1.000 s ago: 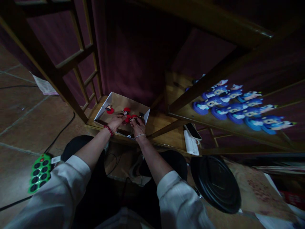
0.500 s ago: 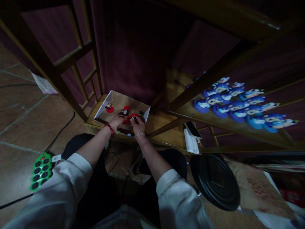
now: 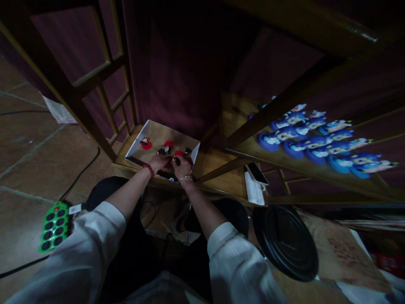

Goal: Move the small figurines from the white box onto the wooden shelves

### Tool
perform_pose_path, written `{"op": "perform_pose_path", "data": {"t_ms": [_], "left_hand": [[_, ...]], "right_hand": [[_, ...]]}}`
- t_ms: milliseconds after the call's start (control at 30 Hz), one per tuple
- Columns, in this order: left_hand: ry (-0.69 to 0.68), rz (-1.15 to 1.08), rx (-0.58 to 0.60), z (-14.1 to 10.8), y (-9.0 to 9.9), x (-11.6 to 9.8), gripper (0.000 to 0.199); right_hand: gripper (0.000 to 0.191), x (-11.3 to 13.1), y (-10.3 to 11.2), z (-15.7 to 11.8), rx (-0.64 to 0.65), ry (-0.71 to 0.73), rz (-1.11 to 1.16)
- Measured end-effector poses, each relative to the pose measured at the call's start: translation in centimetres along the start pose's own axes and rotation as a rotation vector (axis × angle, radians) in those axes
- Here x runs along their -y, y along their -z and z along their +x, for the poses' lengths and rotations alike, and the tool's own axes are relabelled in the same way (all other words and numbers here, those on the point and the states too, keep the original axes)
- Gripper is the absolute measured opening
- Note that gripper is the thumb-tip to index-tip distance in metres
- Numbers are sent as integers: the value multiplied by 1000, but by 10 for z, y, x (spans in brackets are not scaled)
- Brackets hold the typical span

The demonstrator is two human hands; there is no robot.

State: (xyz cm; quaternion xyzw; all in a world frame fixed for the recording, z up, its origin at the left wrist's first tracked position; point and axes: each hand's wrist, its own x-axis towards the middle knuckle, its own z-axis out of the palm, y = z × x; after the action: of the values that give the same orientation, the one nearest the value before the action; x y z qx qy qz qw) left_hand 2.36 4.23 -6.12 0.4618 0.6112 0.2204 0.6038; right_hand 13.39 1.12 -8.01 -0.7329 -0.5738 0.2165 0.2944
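Observation:
A shallow white cardboard box point(image 3: 136, 146) holds several small black figurines on round red bases. Both my hands reach into its near side. My left hand point(image 3: 158, 162), with a red bead bracelet at the wrist, has its fingers closed at a figurine's red base, mostly hidden beneath them. Close beside it, my right hand point(image 3: 182, 169) pinches the dark upper part of what looks like the same figurine point(image 3: 176, 161). Another figurine point(image 3: 165, 148) lies just beyond my left fingers. One more figurine point(image 3: 145, 142) rests at the box's left end.
The box sits on a low wooden shelf point(image 3: 218, 166). A phone point(image 3: 257, 173) lies on a white item to its right. Several blue figurines point(image 3: 316, 143) stand on a higher shelf. A round black stool point(image 3: 286, 242) and a green power strip point(image 3: 54, 227) flank my legs.
My hands have shifted slightly within the box, and the right hand has turned over the figurine, so less of the red base shows between them. The other figurines stay put.

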Motion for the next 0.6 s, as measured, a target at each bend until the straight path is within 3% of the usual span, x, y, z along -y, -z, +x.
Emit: {"op": "perform_pose_path", "data": {"t_ms": [333, 600], "left_hand": [[-31, 182, 1, 13, -2, 10, 26], [-81, 415, -35, 15, -1, 13, 32]], "right_hand": [[23, 3, 2, 6, 114, 34, -199], [26, 9, 5, 9, 186, 174, -301]]}}
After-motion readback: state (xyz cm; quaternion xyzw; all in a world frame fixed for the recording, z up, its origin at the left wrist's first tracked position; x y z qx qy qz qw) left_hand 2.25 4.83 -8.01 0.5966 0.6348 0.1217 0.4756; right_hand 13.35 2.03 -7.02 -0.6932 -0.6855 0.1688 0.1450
